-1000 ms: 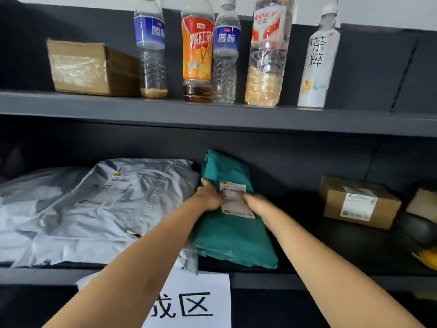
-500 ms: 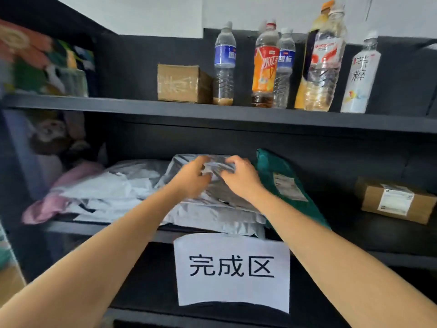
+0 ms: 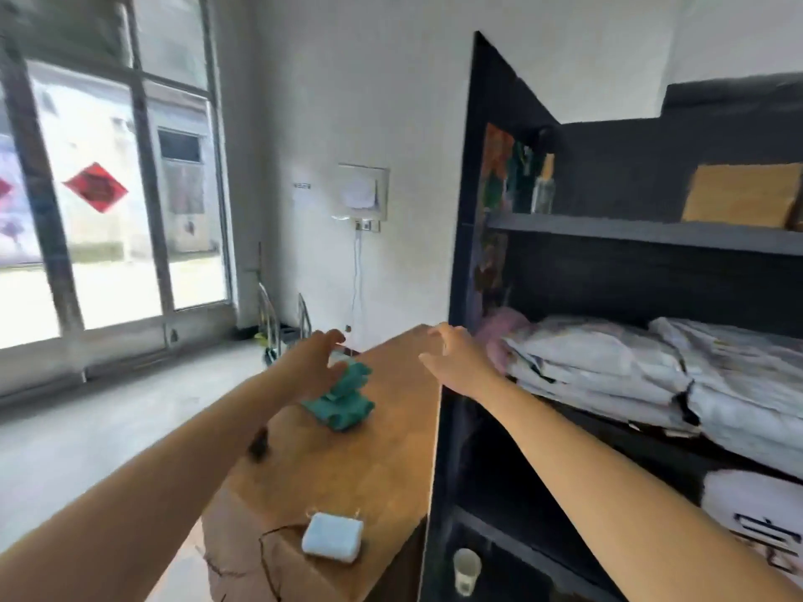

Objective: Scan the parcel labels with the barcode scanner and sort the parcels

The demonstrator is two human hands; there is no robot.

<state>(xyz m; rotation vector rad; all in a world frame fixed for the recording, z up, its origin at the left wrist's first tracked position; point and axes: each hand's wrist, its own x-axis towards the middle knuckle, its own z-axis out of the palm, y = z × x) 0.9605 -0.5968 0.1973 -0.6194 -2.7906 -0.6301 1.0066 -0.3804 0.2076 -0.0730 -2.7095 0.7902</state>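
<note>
Teal parcel [image 3: 343,406], clear of table [image 3: 378,471] edges.

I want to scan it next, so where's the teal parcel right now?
In the head view, the teal parcel lies crumpled on the wooden table, left of the dark shelf, beside the left hand.

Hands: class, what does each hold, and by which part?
Nothing is held. The left hand is open beside the teal parcel; the right hand is open too.

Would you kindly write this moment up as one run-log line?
left hand: open, by crumpled teal plastic parcel on brown wooden table | right hand: open, empty | grey plastic mailers: stacked in black shelf unit
</note>
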